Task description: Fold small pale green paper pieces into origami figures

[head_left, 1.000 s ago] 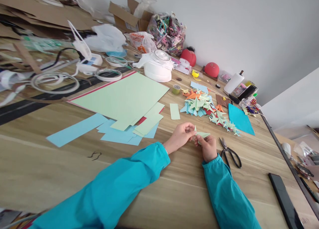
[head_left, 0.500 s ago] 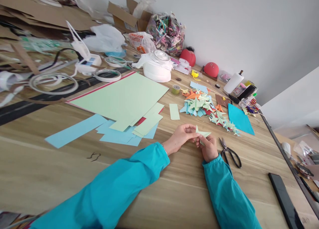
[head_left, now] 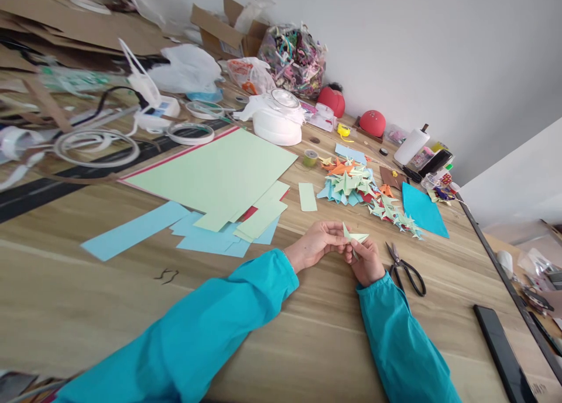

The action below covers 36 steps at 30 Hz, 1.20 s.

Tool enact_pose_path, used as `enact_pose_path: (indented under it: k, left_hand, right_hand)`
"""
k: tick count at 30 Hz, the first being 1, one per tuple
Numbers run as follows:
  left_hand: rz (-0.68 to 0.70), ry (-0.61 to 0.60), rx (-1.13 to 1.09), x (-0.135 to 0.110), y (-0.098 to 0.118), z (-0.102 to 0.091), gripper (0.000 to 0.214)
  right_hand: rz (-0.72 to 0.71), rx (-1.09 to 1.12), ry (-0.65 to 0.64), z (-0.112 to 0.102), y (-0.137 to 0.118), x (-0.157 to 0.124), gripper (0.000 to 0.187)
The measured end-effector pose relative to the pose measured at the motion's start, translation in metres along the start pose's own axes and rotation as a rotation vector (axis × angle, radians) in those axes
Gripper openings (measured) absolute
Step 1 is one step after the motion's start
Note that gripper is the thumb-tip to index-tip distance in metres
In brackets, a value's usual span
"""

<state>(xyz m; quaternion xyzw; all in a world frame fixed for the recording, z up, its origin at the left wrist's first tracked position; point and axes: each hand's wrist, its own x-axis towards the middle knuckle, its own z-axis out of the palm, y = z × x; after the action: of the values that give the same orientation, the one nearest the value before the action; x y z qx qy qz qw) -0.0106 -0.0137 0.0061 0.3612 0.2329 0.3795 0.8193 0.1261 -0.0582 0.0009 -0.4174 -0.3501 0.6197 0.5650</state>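
Between my two hands is a pale green folded paper crane (head_left: 356,236), its pointed ends sticking up and to the right. My left hand (head_left: 317,244) pinches it from the left, with thumb and fingers together. My right hand (head_left: 365,261) grips its lower side, the thumb pressed on the paper. Part of the crane is hidden behind my fingers. Beyond my hands lies a heap of folded paper cranes (head_left: 349,183) in green, blue, orange and red. A pale green paper rectangle (head_left: 308,197) lies just past my left hand.
Black-handled scissors (head_left: 406,268) lie right of my right hand, and a black phone (head_left: 500,350) is nearer the right edge. Green paper sheets (head_left: 215,175) and blue strips (head_left: 134,230) spread to the left. A turquoise sheet (head_left: 424,210) lies behind the scissors.
The crane has shifted slightly to the left and turned a little in my fingers. Both hands keep hold of it, and the things on the table stay in place.
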Motion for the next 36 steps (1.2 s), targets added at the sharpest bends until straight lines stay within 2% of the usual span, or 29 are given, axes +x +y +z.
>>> enact_pose_path:
  k: [9, 12, 17, 20, 24, 32, 36]
  left_hand:
    - [-0.035, -0.034, -0.013, -0.001, 0.001, 0.001, 0.030]
    - [-0.001, -0.058, 0.014, -0.002, 0.001, 0.003, 0.032]
    - [0.089, -0.159, 0.136, -0.003, 0.000, 0.003, 0.049]
    - [0.088, -0.214, 0.233, -0.003, 0.001, 0.001, 0.036]
    - [0.129, -0.201, 0.320, -0.002, 0.004, -0.003, 0.023]
    - [0.130, -0.186, 0.420, 0.001, 0.010, -0.012, 0.025]
    - [0.126, -0.200, 0.438, 0.000, 0.016, -0.015, 0.027]
  right_hand:
    - [0.027, 0.066, -0.033, -0.004, 0.001, 0.001, 0.020]
    - [0.029, 0.092, -0.020, -0.005, 0.001, 0.003, 0.022]
    - [0.072, 0.091, -0.013, -0.007, -0.001, 0.004, 0.022]
    - [0.128, 0.098, -0.036, -0.009, -0.003, 0.005, 0.020]
    - [0.164, 0.123, -0.053, -0.010, -0.002, 0.005, 0.020]
    - [0.074, 0.117, 0.026, -0.006, 0.002, 0.005, 0.013]
    - [-0.006, 0.080, 0.044, -0.001, 0.003, 0.003, 0.017]
